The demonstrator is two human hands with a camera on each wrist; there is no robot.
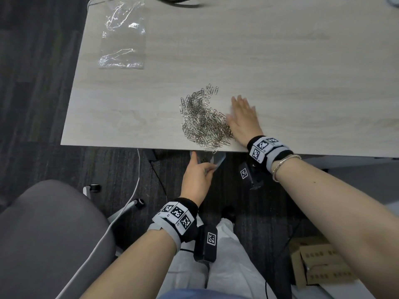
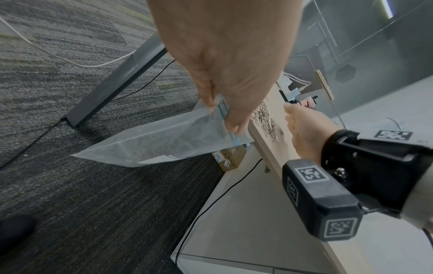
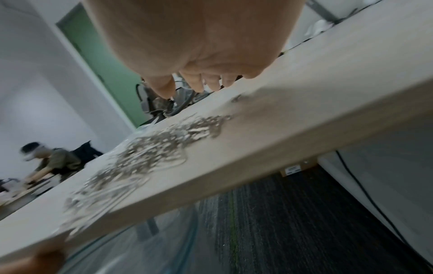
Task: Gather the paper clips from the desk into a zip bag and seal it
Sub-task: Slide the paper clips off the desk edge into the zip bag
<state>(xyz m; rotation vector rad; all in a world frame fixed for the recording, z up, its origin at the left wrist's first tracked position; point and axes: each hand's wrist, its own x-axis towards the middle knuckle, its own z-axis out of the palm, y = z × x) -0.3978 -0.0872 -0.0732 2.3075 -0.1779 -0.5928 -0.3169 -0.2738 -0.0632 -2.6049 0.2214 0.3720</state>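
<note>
A heap of silver paper clips (image 1: 204, 119) lies on the pale wooden desk (image 1: 280, 61) close to its front edge; a few clips hang over the edge. My right hand (image 1: 241, 117) lies flat on the desk with straight fingers, its thumb side against the heap's right flank. Below the edge, my left hand (image 1: 197, 171) pinches the mouth of a clear zip bag (image 2: 164, 140) with a blue seal strip, and the bag hangs under the clips. The blurred right wrist view has the clips (image 3: 150, 153) spread beside my fingers (image 3: 199, 83).
A second clear plastic bag (image 1: 123, 37) lies at the desk's far left. A black cable (image 1: 179, 3) runs along the far edge. A grey chair (image 1: 49, 234) stands left of me, cardboard boxes (image 1: 319, 264) sit on the carpet at right, and cables trail under the desk.
</note>
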